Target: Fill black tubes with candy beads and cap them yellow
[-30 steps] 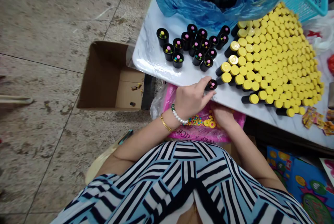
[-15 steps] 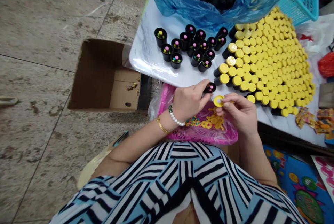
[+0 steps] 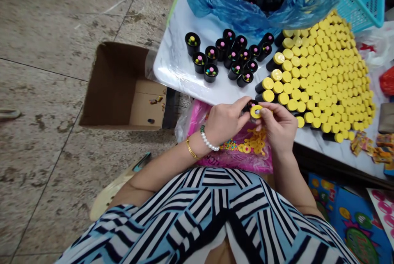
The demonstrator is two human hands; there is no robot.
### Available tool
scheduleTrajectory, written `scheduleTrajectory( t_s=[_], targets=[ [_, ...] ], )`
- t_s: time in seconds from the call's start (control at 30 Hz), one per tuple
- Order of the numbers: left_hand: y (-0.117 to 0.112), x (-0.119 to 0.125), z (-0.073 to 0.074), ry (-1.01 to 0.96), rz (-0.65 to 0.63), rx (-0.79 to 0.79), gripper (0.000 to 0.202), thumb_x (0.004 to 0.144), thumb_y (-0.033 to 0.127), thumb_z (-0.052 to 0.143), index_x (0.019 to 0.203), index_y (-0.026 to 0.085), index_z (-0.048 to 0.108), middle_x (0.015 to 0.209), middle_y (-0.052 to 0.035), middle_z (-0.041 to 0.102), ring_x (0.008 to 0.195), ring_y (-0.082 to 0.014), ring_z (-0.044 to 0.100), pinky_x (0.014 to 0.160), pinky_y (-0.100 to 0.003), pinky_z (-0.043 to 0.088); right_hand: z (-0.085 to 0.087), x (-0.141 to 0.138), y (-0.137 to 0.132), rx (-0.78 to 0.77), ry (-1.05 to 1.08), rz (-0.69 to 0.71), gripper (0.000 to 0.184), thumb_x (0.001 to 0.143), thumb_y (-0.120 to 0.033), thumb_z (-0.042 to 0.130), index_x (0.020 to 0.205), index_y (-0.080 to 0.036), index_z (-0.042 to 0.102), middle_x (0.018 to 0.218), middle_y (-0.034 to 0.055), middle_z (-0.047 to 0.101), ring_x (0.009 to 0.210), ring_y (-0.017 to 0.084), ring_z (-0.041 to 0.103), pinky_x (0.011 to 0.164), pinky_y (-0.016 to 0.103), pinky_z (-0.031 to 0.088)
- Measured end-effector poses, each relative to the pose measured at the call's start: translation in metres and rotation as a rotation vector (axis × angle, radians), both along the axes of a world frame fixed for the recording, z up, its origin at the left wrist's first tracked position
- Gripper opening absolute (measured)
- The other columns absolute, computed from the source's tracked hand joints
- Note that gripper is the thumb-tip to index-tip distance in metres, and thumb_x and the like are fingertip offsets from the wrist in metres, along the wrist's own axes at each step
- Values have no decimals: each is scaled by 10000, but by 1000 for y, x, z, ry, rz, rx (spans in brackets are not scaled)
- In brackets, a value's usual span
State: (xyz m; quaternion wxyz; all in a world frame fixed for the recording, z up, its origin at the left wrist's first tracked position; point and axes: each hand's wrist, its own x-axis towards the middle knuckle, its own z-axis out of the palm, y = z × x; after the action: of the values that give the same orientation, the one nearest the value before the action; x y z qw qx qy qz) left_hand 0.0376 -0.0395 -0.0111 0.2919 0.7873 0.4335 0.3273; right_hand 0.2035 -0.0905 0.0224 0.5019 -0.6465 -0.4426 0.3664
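Note:
Between thumb and forefinger, my left hand (image 3: 226, 120) grips a small black tub (image 3: 250, 104) with a pink piece showing in its mouth. My right hand (image 3: 279, 123) pinches a yellow lid (image 3: 256, 111), its ring-like underside turned up, right at the tub's rim; whether they touch I cannot tell. Below both hands lies a pink tray (image 3: 215, 163) lined with clear plastic, holding small coloured beads (image 3: 228, 145) and several yellow rings (image 3: 254, 143). Several open black tubs (image 3: 233, 56) with pink or yellow pieces stand on the white table (image 3: 184, 73).
Many yellow-capped black tubs (image 3: 320, 79) stand packed at the right. A blue plastic bag (image 3: 212, 1) of black tubs sits at the back, beside a turquoise basket (image 3: 366, 1). An open cardboard box (image 3: 113, 87) is on the floor at the left. Small wrapped packets (image 3: 360, 143) lie far right.
My right hand has moved left and slightly up, bringing the yellow lid from beside the tub to its mouth. My left hand still holds the tub, nearly in place.

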Motion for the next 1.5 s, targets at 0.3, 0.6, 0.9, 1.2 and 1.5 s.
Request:
scheduleTrajectory(
  t_s=[0.3,0.6,0.9,1.2,1.5],
  targets=[
    [4,-6,6,-83,-66,-96,264,957,274,635,1208,245,713,759,7,738,577,-99,606,590,-192,434,-2,-18,14,25,-33,-77,221,879,-415,791,994,-227,768,723,-26,708,489,98,617,457,227,562],
    [6,-5,7,-20,-60,-93,299,950,285,646,1237,231,710,787,-13,761,580,-113,619,576,-215,405,2,-15,16,-1,149,-105,202,891,-388,778,950,-198,742,530,-79,589,367,74,515,357,183,445],
    [5,-6,8,-48,-51,-98,284,958,292,641,1229,250,714,785,-3,757,589,-106,621,601,-219,412,-5,-22,17,16,151,-127,220,845,-373,819,936,-190,737,599,-58,655,395,84,560,384,206,499],
    [6,-6,9,-60,-59,-108,175,960,308,634,1087,229,725,686,23,694,511,-82,532,539,-206,348,-11,-31,18,75,144,-221,260,838,-386,824,950,-175,720,601,-53,670,410,94,588,424,219,528],
    [6,-6,14,-342,-124,-327,357,924,268,659,1255,140,695,564,44,634,476,-76,556,501,-169,406,-8,-27,13,91,-40,-181,220,857,-382,813,923,-196,716,776,-12,735,517,90,626,508,223,552]
  ],
)
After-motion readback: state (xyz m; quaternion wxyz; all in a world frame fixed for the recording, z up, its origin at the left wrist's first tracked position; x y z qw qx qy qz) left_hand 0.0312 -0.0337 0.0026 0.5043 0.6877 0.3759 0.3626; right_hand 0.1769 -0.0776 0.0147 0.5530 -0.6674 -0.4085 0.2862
